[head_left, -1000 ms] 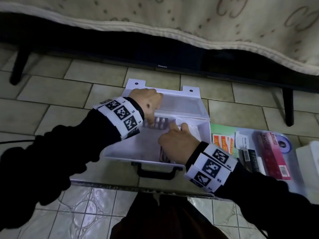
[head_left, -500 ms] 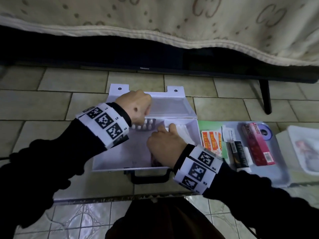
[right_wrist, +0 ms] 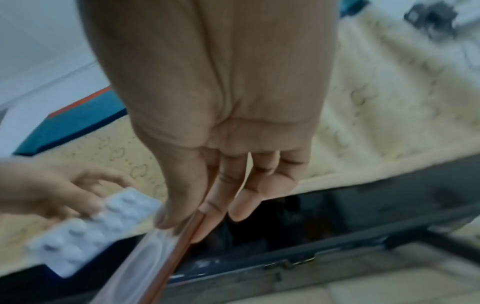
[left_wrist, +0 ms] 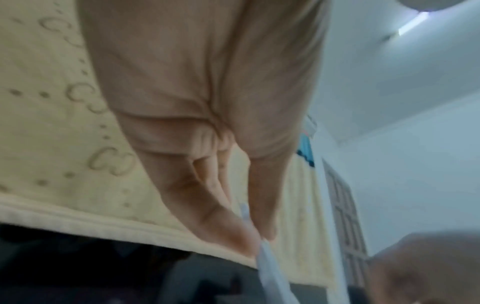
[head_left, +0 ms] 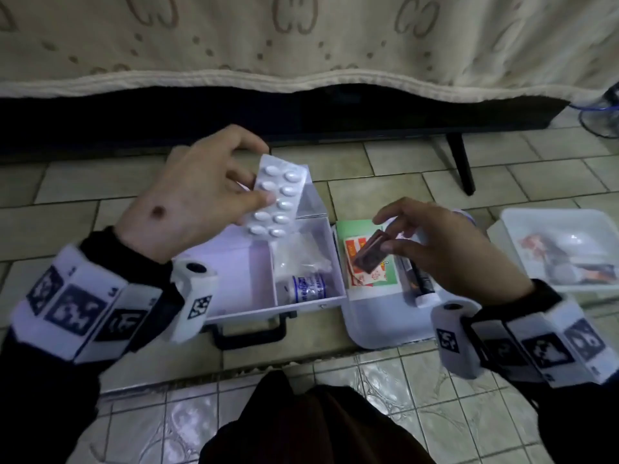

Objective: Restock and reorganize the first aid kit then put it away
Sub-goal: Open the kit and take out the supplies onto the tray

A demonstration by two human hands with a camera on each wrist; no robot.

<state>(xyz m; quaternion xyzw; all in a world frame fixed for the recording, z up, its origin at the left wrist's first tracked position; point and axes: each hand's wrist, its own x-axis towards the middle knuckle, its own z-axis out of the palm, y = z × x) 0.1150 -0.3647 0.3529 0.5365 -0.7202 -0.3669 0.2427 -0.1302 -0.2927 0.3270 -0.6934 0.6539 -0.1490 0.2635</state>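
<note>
Both hands have lifted out of the kit: left hand (head_left: 197, 199) holding blister pack (head_left: 276, 199), right hand (head_left: 445, 242) a brown strip (head_left: 370, 252).

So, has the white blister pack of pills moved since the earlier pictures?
Yes. The left hand has lifted the white blister pack of pills up out of the white plastic kit box.

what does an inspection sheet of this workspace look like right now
surface: tiled floor, white plastic first aid box open on it
job's things: white pill blister pack and dark red-brown flat packet, each held; blue-labelled white bottle lying in box compartment
clutter: white tray with orange sachets; white tub to its right
grippers: left hand grips blister pack; right hand pinches packet
cables: nothing seen
surroundings: beige patterned bed cover, dark gap beneath
</note>
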